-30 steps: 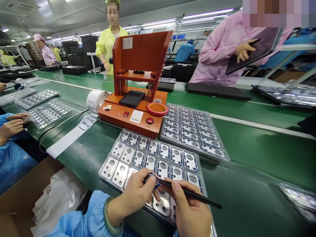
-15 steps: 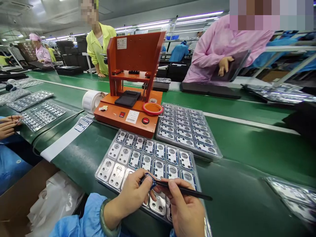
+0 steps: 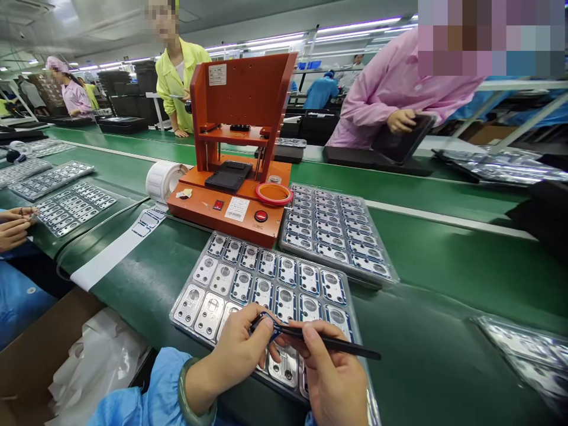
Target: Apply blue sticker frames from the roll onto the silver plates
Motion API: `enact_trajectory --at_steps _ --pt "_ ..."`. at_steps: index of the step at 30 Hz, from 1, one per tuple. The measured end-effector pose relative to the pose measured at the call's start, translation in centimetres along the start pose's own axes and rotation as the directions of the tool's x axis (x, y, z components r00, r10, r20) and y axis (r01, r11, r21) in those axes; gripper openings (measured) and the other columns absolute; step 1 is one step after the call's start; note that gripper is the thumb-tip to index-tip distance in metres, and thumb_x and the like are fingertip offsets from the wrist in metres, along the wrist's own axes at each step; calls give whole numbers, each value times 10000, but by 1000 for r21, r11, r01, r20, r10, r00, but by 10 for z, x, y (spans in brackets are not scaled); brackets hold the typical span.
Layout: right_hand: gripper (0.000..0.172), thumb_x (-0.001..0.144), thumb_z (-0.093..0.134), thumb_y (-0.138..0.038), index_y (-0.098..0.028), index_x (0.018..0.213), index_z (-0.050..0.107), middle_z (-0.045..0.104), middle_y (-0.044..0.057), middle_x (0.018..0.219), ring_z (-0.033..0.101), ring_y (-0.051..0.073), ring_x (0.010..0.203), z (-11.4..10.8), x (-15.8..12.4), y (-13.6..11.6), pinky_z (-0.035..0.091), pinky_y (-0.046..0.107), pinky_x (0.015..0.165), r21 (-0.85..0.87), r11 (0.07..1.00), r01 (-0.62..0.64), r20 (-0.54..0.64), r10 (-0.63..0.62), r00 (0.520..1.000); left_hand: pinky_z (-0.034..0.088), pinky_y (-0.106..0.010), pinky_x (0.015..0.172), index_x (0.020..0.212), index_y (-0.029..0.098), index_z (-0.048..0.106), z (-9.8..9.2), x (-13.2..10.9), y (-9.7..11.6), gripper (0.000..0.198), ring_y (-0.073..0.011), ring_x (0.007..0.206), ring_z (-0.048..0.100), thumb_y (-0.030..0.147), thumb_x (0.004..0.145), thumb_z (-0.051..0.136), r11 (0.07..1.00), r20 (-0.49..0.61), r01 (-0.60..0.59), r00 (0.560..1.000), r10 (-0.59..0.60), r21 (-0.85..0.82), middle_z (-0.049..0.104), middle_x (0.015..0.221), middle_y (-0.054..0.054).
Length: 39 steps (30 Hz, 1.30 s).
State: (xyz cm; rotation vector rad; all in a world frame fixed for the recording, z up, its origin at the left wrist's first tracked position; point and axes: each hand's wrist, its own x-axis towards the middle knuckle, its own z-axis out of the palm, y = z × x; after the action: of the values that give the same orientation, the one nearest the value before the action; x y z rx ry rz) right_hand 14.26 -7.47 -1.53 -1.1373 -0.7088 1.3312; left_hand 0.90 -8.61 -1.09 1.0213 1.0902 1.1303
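My left hand (image 3: 239, 349) pinches a small blue-edged part (image 3: 265, 322) between thumb and fingers, just above the near edge of a clear tray (image 3: 195, 278) of silver parts. My right hand (image 3: 332, 378) grips black tweezers (image 3: 337, 344) like a pen, their tips touching the small part. Both hands hover over the tray's front row. A green bangle sits on my left wrist, with a blue sleeve behind it.
An orange press fixture (image 3: 239, 154) stands behind the tray, with a red ring (image 3: 274, 194) and a label roll (image 3: 164, 180) beside it. A second parts tray (image 3: 337, 234) lies to the right on the green belt (image 3: 444, 278). Other workers stand across the belt; a cardboard box (image 3: 39, 355) is at lower left.
The view has shifted slightly; my hands stay together over the tray's front edge. The person in pink across the belt has lowered a dark tray.
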Motion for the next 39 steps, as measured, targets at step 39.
enact_trajectory --at_steps 39 --pt "240 787 693 -399 -193 688 617 648 4 639 639 146 592 6 -19 -4 564 280 572 20 913 407 -94 -403 910 427 -180 445 987 148 535 -3 -1 0 348 -67 489 534 484 896 525 988 -132 -49 991 30 -145 609 711 3"
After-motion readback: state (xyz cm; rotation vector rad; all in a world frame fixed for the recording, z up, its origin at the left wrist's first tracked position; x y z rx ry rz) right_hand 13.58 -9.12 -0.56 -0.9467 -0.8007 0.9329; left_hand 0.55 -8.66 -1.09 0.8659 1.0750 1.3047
